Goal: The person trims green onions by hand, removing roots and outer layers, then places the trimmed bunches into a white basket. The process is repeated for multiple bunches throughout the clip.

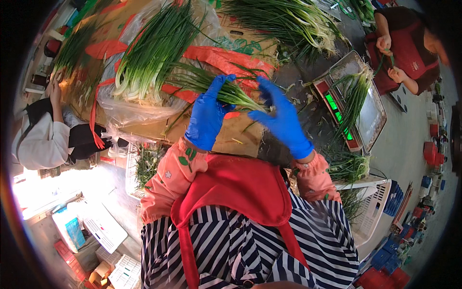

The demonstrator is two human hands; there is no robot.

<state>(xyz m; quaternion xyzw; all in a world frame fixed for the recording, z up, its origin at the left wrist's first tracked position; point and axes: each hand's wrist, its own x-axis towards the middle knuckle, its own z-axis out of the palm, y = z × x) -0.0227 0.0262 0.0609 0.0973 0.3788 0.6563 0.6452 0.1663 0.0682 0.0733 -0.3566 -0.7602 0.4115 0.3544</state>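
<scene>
My left hand, in a blue glove, is closed around a small bunch of spring onions. The white root ends of the bunch point right, towards my other hand, and the green leaves trail left. My right hand, gloved in blue too and slightly blurred, has its fingers apart beside the root ends. Whether its fingertips touch the roots I cannot tell. A large heap of spring onions lies on clear plastic sheeting beyond my left hand. Red plastic strips are spread behind the bunch.
More spring onions are piled at the far side. To the right, a digital scale with lit green displays carries a bundle of spring onions. A co-worker's hands hold a green tie there; another person sits left. White crates stand below.
</scene>
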